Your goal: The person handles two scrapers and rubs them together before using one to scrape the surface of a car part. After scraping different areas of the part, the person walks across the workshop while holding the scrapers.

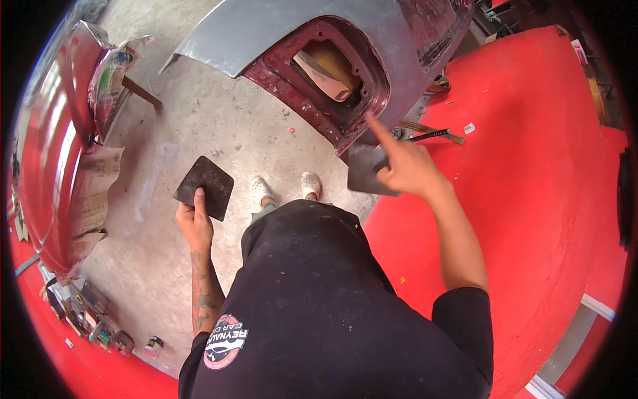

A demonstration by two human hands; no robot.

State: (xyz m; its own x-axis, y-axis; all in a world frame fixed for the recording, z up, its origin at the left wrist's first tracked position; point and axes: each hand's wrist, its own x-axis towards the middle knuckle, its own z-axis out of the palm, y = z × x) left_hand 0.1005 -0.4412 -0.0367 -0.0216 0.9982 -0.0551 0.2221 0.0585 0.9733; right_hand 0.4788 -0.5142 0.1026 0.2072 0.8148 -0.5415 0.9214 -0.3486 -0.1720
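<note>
My left hand grips a dark square flat sheet by its lower corner, thumb pressed on its face. My right hand is raised with the index finger stretched toward the lower edge of a car body panel. The fingertip overlaps the rim of the panel's maroon opening. Under that hand, a second dark sheet is pinched by the thumb and the other fingers, partly hidden and slightly blurred. The panel's outside is grey and dull, and brown paper or card shows through the opening.
A glossy red bumper, with paper and plastic on it, stands to the left. Tins and bottles sit at lower left near a small can. On the right is a red surface; a dark-handled brush lies by the panel.
</note>
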